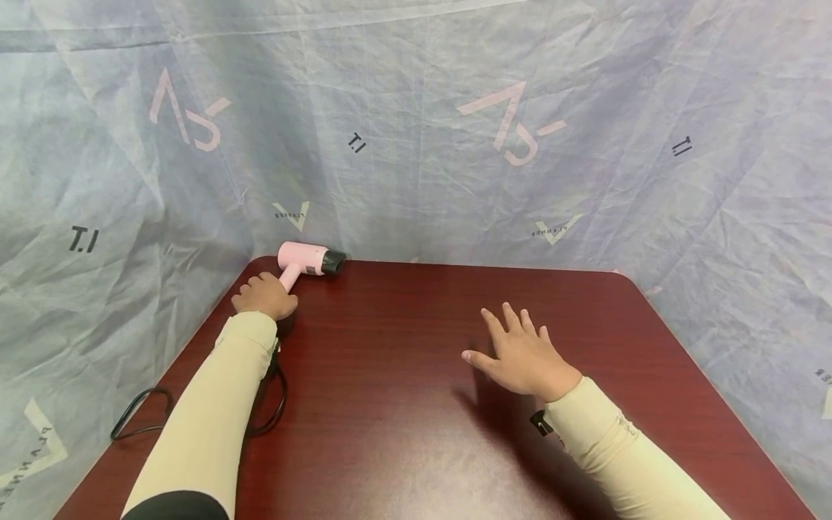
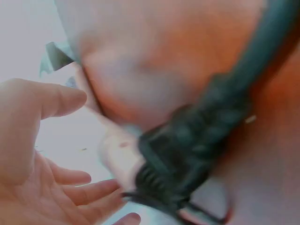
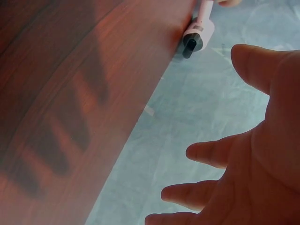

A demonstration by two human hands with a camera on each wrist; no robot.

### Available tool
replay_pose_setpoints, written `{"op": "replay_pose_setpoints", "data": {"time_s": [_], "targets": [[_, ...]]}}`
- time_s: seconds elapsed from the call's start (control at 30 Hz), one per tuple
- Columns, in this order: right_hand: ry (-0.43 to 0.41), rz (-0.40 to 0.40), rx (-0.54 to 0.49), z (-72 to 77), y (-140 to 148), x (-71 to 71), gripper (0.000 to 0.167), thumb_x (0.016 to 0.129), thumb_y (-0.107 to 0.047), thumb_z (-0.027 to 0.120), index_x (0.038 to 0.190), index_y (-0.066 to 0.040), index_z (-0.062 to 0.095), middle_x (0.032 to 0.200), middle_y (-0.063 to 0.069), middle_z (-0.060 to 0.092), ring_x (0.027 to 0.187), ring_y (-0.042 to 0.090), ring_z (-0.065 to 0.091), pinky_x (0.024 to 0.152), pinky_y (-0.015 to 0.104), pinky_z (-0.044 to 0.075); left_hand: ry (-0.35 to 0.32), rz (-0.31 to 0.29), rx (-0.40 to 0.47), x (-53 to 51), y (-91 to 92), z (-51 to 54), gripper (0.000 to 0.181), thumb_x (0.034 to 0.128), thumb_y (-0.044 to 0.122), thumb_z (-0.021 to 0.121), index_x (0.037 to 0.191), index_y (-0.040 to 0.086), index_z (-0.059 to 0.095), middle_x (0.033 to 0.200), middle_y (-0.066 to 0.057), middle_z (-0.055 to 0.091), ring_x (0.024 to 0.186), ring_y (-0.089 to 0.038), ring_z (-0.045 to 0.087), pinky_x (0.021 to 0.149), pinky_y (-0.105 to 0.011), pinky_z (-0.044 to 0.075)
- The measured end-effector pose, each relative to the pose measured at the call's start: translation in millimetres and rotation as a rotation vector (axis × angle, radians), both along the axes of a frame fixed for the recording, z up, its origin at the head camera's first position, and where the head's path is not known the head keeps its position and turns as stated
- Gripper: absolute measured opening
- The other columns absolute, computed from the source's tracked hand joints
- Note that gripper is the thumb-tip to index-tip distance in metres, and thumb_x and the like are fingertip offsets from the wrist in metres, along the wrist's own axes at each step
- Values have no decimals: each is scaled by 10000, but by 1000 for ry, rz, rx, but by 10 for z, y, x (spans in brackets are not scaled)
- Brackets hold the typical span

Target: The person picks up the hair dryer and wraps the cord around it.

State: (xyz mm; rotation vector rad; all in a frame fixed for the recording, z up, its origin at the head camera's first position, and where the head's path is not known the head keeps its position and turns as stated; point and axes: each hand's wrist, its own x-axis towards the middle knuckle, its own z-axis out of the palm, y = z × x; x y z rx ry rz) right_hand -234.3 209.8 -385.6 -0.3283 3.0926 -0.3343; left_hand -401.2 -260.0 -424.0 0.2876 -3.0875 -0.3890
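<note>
Though left fingers (image 2: 93,191) loose, right fingers (image 3: 192,194) splayed, pink hair dryer (image 1: 299,257) crosswise, nozzle (image 1: 333,261) rightward.

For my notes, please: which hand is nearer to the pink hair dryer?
Left. The left hand is at the handle of the pink hair dryer; the right hand is apart from it, farther right.

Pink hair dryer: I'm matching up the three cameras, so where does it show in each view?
Head: left of centre, the pink hair dryer is at the far-left corner of the reddish tabletop.
Left wrist: left of centre, blurred and partly hidden, with its pink handle below mid-height.
Right wrist: at the top, right of centre, its black nozzle pointing down the picture.
Shared landmark: the reddish tabletop, blurred in the left wrist view.
</note>
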Motion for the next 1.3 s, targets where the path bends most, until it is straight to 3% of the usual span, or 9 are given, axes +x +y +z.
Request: {"op": "replay_pose_setpoints", "data": {"time_s": [0.13,0.23,0.73,1.03,1.3], "targets": [[1,2,-1,-19,-7,10,953,943,-764,484,1654,-172,251,1704,263,137,1531,583,147,1156,811,146,7,3,6,-7,28,116,820,913,361,533,1422,-235,291,1286,-435,456,1210,-623,464,975,-751,403],[-5,6,1,-39,-22,23,940,950,-748,493,1652,-170,255,1704,261,139,1532,581,152,1157,809,149,-15,16,11,-1,25,135,817,906,355,528,1426,-230,295,1304,-432,454,1221,-615,466,982,-747,404],[-32,3,-6,-107,-78,33,966,939,-745,519,1661,-176,223,1716,247,81,1537,553,185,1169,793,158,-138,72,70,7,-77,40,751,887,329,501,1392,-213,376,1320,-453,447,1208,-606,471,973,-744,409],[-30,1,0,-136,-82,47,949,948,-728,521,1660,-172,226,1715,248,94,1537,553,190,1160,796,179,-175,38,60,-13,-116,25,586,906,271,546,1317,-146,529,1248,-420,496,1174,-598,484,943,-738,424],[-35,-1,3,-152,-72,49,987,928,-789,478,1660,-178,227,1715,246,101,1538,546,196,1164,792,178,-180,25,45,-52,-144,8,491,914,220,562,1256,-132,573,1192,-405,540,1143,-601,533,929,-737,435]]}}
